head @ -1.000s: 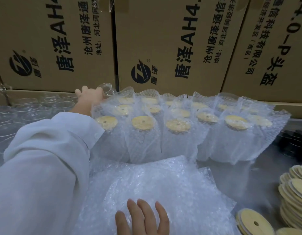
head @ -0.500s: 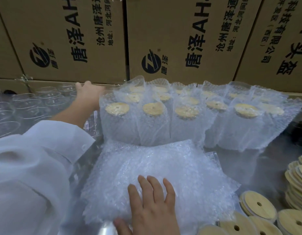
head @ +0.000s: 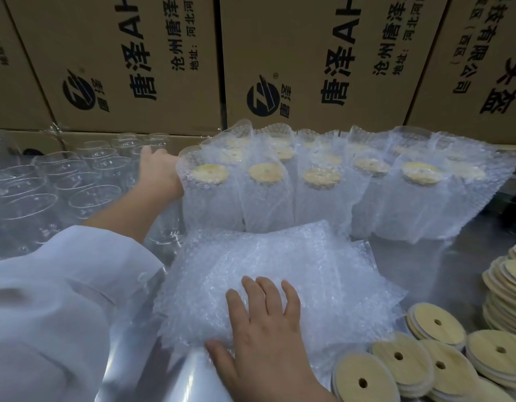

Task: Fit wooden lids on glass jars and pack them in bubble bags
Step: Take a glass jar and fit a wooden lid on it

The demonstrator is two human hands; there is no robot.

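likely step: fetch next jar | left hand (head: 159, 172) among bare jars (head: 106, 166) left of packed jars (head: 265, 192), grip unclear | right hand (head: 265, 323) flat, pressing bubble bags (head: 280, 256) in front of packed jars | tip: lift straight, spare neighbours

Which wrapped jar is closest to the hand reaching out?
The leftmost bagged jar in the front row; the left hand is right beside it, others stand farther right.
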